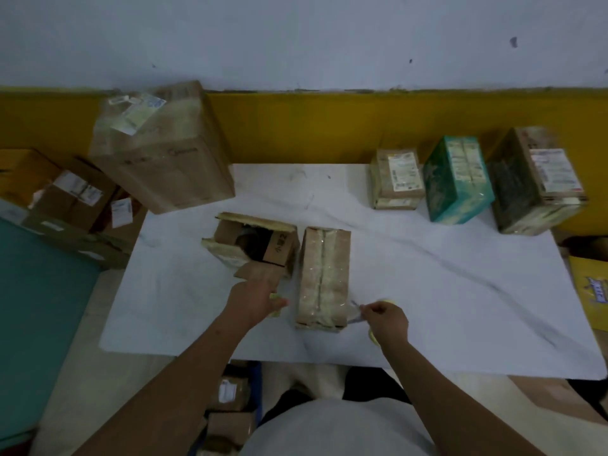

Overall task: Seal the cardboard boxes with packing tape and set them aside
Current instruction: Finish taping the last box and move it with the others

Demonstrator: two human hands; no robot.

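A narrow cardboard box [324, 274] with clear tape along its top seam lies in the middle of the white table [444, 307]. To its left an open cardboard box [253, 243] lies with its flaps spread. My left hand [255, 299] sits between the two boxes and holds a small yellowish thing, too blurred to name. My right hand [386, 320] is just right of the taped box's near end, gripping a yellowish tape roll [373, 337] and pinching a strip of clear tape [355, 312] that reaches toward the box.
A large taped carton [164, 149] stands at the table's back left. At the back right stand a small labelled box [396, 179], a green box [457, 181] and a dark labelled box [536, 182]. More boxes [72, 199] are piled off the left edge.
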